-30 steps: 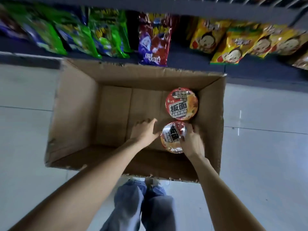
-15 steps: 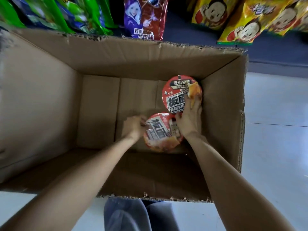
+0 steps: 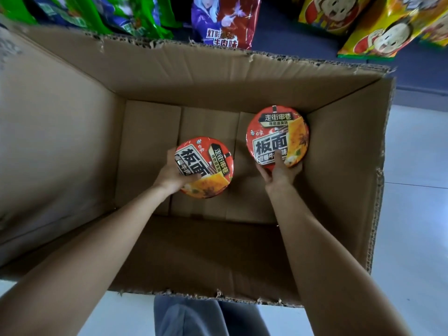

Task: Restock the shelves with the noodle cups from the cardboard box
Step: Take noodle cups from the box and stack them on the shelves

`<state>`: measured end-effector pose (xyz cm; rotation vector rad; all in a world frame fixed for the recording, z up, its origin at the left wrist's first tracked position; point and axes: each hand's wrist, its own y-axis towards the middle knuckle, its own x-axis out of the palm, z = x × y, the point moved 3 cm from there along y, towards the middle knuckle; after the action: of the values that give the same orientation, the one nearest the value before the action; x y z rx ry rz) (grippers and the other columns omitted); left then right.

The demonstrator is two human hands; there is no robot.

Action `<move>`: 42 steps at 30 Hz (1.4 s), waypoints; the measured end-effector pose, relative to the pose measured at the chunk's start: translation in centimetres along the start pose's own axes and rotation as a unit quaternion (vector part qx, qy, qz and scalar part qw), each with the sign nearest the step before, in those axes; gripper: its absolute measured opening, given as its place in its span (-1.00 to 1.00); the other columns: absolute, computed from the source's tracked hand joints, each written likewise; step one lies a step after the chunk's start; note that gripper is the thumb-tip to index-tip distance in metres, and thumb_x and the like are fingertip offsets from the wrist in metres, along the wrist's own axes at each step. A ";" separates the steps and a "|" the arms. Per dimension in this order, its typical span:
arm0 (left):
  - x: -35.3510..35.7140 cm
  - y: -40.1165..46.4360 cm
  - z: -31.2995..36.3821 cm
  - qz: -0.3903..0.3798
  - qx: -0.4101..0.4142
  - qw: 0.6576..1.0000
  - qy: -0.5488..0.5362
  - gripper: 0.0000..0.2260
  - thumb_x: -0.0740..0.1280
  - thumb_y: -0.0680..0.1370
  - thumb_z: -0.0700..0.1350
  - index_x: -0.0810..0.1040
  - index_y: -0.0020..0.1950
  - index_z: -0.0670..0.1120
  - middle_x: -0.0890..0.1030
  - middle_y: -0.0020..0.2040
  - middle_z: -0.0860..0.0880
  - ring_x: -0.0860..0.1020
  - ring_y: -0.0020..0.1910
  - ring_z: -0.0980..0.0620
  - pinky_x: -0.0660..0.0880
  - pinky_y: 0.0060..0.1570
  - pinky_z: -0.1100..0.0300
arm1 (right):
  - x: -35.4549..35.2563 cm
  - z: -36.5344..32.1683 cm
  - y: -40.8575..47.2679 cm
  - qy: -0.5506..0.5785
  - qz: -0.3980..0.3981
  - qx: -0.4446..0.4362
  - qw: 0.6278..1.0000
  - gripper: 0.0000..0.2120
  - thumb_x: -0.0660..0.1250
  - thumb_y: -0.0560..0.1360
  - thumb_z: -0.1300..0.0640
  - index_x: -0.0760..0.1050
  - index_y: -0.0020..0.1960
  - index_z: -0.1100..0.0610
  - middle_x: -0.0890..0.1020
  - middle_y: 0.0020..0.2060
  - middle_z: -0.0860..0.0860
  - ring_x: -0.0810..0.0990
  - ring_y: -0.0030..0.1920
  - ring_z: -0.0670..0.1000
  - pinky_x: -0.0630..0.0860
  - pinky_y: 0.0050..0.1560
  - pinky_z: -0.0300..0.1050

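Lids face up: left cup (image 3: 206, 166), right cup (image 3: 277, 137).

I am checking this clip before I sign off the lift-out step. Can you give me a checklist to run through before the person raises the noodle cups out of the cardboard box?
1. Left hand holds the left noodle cup, thumb across the lid: ok.
2. Right hand holds the right noodle cup, thumb on the lid: ok.
3. Fingers wrapped under each cup: cannot tell, they are hidden below the cups.
4. The two cups are apart, not touching each other: ok.
5. No other cup shows on the floor of the cardboard box: ok.
6. Free spot on the shelf for the cups: cannot tell, only snack bags along its front show.
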<state>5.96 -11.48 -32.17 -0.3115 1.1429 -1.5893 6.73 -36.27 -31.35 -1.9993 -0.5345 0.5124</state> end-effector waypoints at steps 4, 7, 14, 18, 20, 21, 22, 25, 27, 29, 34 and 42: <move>-0.7 -0.6 0.2 0.015 0.012 1.000 0.015 -0.07 0.55 0.21 0.20 0.17 0.45 -0.01 0.51 0.26 -0.02 0.45 0.20 0.00 0.41 0.09 0.15 | 0.4 -0.3 -1.4 0.025 -0.029 -0.007 0.999 -0.34 0.34 0.52 0.26 0.13 0.47 -0.12 0.38 0.33 0.14 0.45 0.28 0.24 0.62 -0.11 0.04; -1.6 -2.3 1.1 0.040 0.002 0.999 0.035 -0.15 0.54 0.21 0.17 0.26 0.41 0.04 0.54 0.26 -0.03 0.49 0.24 -0.10 0.45 0.21 -0.01 | -1.1 -1.1 -5.5 0.014 -0.052 -0.020 0.998 -0.40 0.34 0.51 0.28 0.21 0.44 -0.09 0.42 0.32 0.09 0.48 0.25 0.19 0.65 -0.13 0.03; -4.6 -10.8 5.8 0.033 0.019 0.998 -0.040 -0.21 0.50 0.17 0.18 0.34 0.35 0.10 0.55 0.10 0.10 0.54 0.14 0.02 0.53 0.11 -0.11 | -6.7 -7.5 -21.2 -0.118 -0.267 -0.084 0.953 -0.58 0.31 0.50 0.21 0.35 0.26 -0.14 0.66 0.03 -0.06 0.65 0.08 0.03 0.62 -0.10 -0.04; -7.0 -18.5 10.6 0.038 0.069 0.995 -0.061 -0.38 0.55 0.30 -0.06 0.42 0.32 0.04 0.58 0.08 0.10 0.57 0.08 0.08 0.55 0.09 -0.07 | -8.1 -11.3 -29.5 -0.223 -0.315 -0.122 0.914 -0.54 0.34 0.42 0.16 0.36 0.26 -0.14 0.65 0.06 0.02 0.65 0.07 0.09 0.63 -0.12 0.00; -8.8 -22.6 12.6 0.039 0.073 0.995 -0.057 -0.45 0.53 0.30 -0.09 0.46 0.26 0.00 0.61 0.05 0.08 0.59 0.04 0.08 0.55 0.08 -0.01 | -8.7 -13.7 -34.0 -0.259 -0.332 -0.138 0.897 -0.54 0.33 0.46 0.23 0.35 0.28 -0.09 0.66 0.05 0.04 0.68 0.01 0.08 0.64 -0.18 -0.03; -9.8 -24.9 13.8 0.039 0.074 0.996 -0.044 -0.48 0.52 0.30 -0.09 0.48 0.22 -0.02 0.62 0.02 0.07 0.59 0.02 0.08 0.54 0.07 0.02 | -9.1 -14.9 -36.3 -0.276 -0.336 -0.146 0.888 -0.55 0.31 0.49 0.27 0.34 0.28 -0.08 0.67 0.02 0.02 0.69 -0.02 0.06 0.64 -0.21 -0.06; -10.9 -27.3 15.0 0.042 0.080 0.995 -0.032 -0.50 0.51 0.28 -0.03 0.50 0.19 -0.02 0.63 0.00 0.07 0.60 0.01 0.09 0.55 0.07 0.04 | -9.5 -16.0 -38.7 -0.291 -0.340 -0.154 0.881 -0.55 0.29 0.51 0.31 0.34 0.28 -0.08 0.67 -0.02 -0.02 0.69 -0.06 0.03 0.63 -0.25 -0.10; -14.3 -34.2 18.6 0.043 0.103 0.994 -0.010 -0.38 0.43 0.18 0.10 0.48 0.23 0.03 0.65 0.06 0.05 0.60 0.05 0.05 0.53 0.04 0.10 | -10.8 -18.9 -45.9 -0.334 -0.374 -0.181 0.846 -0.51 0.25 0.52 0.38 0.25 0.32 -0.02 0.66 -0.14 -0.18 0.69 -0.14 -0.12 0.60 -0.31 -0.21; -16.6 -39.1 21.2 0.041 0.097 0.994 0.002 -0.38 0.47 0.24 -0.01 0.45 0.29 0.03 0.63 0.05 0.03 0.60 0.02 -0.01 0.52 -0.13 0.17 | -11.8 -20.5 -50.8 -0.364 -0.437 -0.204 0.797 -0.42 0.24 0.49 0.48 0.12 0.36 0.10 0.63 -0.07 -0.28 0.63 -0.06 -0.26 0.57 -0.21 -0.32; -18.9 -43.6 23.4 0.026 0.083 0.996 -0.017 -0.42 0.54 0.29 -0.12 0.47 0.28 0.00 0.62 0.06 0.00 0.62 -0.07 -0.03 0.55 -0.27 0.16 | -12.9 -21.6 -54.9 -0.406 -0.479 -0.233 0.743 -0.16 0.38 0.37 0.46 -0.06 0.44 0.16 0.46 0.23 -0.20 0.50 0.14 -0.36 0.49 0.01 -0.42; -24.3 -53.2 28.5 -0.028 0.128 0.989 -0.064 -0.51 0.49 0.40 -0.25 0.45 0.27 -0.01 0.61 0.02 0.03 0.58 -0.10 0.14 0.57 -0.32 0.32 | -12.9 -22.6 -62.1 -0.441 -0.457 -0.320 0.703 0.18 0.63 0.13 -0.13 0.03 0.50 0.23 0.40 0.35 0.08 0.41 0.35 -0.09 0.41 0.30 -0.22; -32.5 -64.4 38.8 -0.038 0.244 0.969 -0.021 -0.56 0.46 0.45 -0.03 0.41 0.28 0.06 0.58 0.10 0.03 0.58 0.01 0.08 0.59 -0.11 0.17 | -11.3 -29.0 -74.3 -0.334 -0.449 -0.452 0.695 0.00 0.60 0.16 -0.13 0.23 0.40 0.27 0.52 0.27 0.05 0.49 0.29 -0.07 0.46 0.27 -0.17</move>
<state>6.04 -7.23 49.58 -0.0609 0.6815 -1.8611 2.01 -30.60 48.85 -1.9664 -2.4648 0.3304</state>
